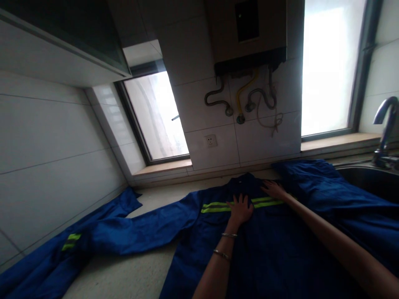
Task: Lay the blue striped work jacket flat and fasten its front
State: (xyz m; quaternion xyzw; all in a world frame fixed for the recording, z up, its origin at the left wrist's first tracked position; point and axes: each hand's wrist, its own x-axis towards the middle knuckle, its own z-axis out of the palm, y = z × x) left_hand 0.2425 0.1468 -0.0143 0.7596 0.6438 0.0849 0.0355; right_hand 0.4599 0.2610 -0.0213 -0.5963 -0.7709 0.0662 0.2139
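A blue work jacket with yellow-green striped bands lies spread on the counter, its collar toward the wall. My left hand rests flat on the chest band, fingers spread. Farther right, my right hand lies on the jacket near the shoulder, fingers stretched out. One sleeve reaches left across the counter. More blue cloth is bunched at the right, beside the sink; I cannot tell whether it is a separate garment. Another blue garment with a striped band lies at the far left, touching the sleeve.
A pale counter runs along the tiled wall. At the right are a dark sink and a curved tap. A water heater with pipes hangs above a wall socket. An overhead cabinet juts out at the upper left.
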